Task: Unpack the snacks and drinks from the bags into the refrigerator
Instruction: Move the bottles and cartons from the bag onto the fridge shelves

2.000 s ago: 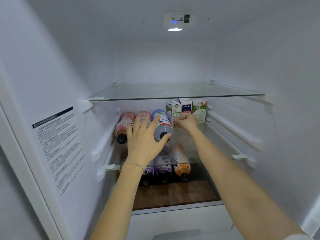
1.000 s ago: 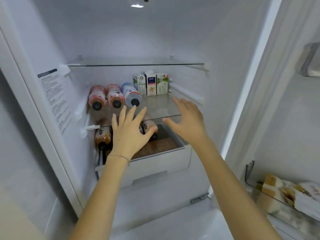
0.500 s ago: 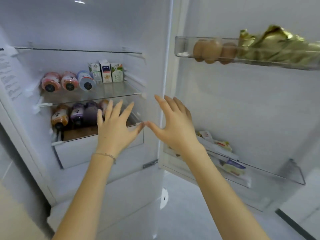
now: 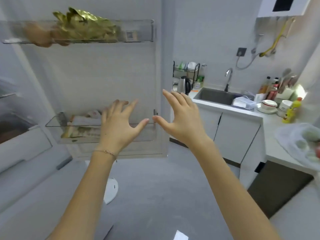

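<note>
Left hand (image 4: 119, 125) and right hand (image 4: 181, 118), fingers spread, holding nothing, thumbs nearly meeting, before open white refrigerator door (image 4: 103, 75); pale snack packets (image 4: 81, 125) in lower clear plastic door bin (image 4: 55, 122), crumpled gold foil packet (image 4: 83, 26) in upper clear door bin (image 4: 138, 30); translucent white plastic bag (image 4: 297, 142) on white counter (image 4: 273, 153), right.

snack packets (image 4: 81, 130) lie in the open refrigerator door (image 4: 103, 75).

both hands (image 4: 121, 125) withdrawn from refrigerator, empty
</note>
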{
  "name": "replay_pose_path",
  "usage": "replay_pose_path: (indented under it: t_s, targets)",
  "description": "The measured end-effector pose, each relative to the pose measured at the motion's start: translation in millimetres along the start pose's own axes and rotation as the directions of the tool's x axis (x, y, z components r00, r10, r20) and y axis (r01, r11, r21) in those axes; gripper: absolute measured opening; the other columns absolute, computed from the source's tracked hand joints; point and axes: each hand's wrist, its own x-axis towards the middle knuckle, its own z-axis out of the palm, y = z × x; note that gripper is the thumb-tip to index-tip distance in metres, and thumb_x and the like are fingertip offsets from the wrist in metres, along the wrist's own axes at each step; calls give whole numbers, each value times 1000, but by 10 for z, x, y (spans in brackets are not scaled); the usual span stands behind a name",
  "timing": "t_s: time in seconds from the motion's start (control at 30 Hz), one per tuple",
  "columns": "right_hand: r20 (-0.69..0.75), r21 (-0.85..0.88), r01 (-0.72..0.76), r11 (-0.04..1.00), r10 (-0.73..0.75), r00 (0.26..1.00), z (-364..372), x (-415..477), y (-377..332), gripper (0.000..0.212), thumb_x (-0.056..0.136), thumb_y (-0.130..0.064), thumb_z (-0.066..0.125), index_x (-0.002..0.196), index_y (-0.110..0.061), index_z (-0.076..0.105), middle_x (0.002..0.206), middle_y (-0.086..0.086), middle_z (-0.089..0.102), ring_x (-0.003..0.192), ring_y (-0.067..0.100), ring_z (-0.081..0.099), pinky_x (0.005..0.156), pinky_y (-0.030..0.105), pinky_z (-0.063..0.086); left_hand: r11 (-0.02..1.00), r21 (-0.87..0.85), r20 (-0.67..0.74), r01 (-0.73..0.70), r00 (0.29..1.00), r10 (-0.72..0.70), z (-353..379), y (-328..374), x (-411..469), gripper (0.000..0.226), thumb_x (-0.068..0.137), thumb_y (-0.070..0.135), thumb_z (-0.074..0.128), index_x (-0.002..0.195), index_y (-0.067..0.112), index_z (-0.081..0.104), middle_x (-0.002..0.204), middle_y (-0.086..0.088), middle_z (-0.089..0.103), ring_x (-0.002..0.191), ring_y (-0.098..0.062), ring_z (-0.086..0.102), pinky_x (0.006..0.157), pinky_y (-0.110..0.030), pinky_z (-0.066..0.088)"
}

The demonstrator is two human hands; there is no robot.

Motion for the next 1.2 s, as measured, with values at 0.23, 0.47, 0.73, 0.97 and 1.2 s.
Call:
replay_pose_path:
  t_s: [0.23,0.47,0.73,0.97,1.2]
  targets:
    - [-60,-145,-250,957,244,968,-699,-462,1045,77,84,-64,54,150,-34,27,154,-4,32,145,23,19,117,43,17,950,-187,105,-250,957,272,628,1200,180,78,81,74,39,148,34,32,145,2,41,141,-19,28,115,-47,24]
    - [-138,-246,-433,867,411,901,-1208,-787,1958,77,85,-64,52,151,-36,22,156,-6,28,145,18,19,117,45,19,861,-324,133,-391,883,451,1303,2235,399,83,78,77,34,148,33,32,152,0,35,145,-22,20,115,-45,18]
    - [-241,-355,-607,711,557,795,-1667,-835,3072,78,84,-64,53,150,-37,22,154,-7,29,144,19,20,115,46,22,740,-413,118,-531,775,621,2143,3479,929,74,86,69,48,149,35,30,153,0,33,146,-25,17,117,-46,16]
    - [-306,-380,-710,592,644,701,-2029,-763,3883,77,86,-60,54,151,-35,20,156,-7,25,146,20,14,115,44,17,635,-496,85,-592,695,714,2805,4372,1408,78,79,75,35,146,35,35,151,1,37,143,-24,21,116,-50,16]
    - [-358,-377,-791,483,711,605,-2298,-935,4743,79,84,-65,52,150,-37,20,157,-6,24,146,21,15,116,45,17,562,-540,96,-627,617,781,3431,5213,1579,85,75,79,26,147,36,33,153,4,33,145,-22,19,117,-49,18]
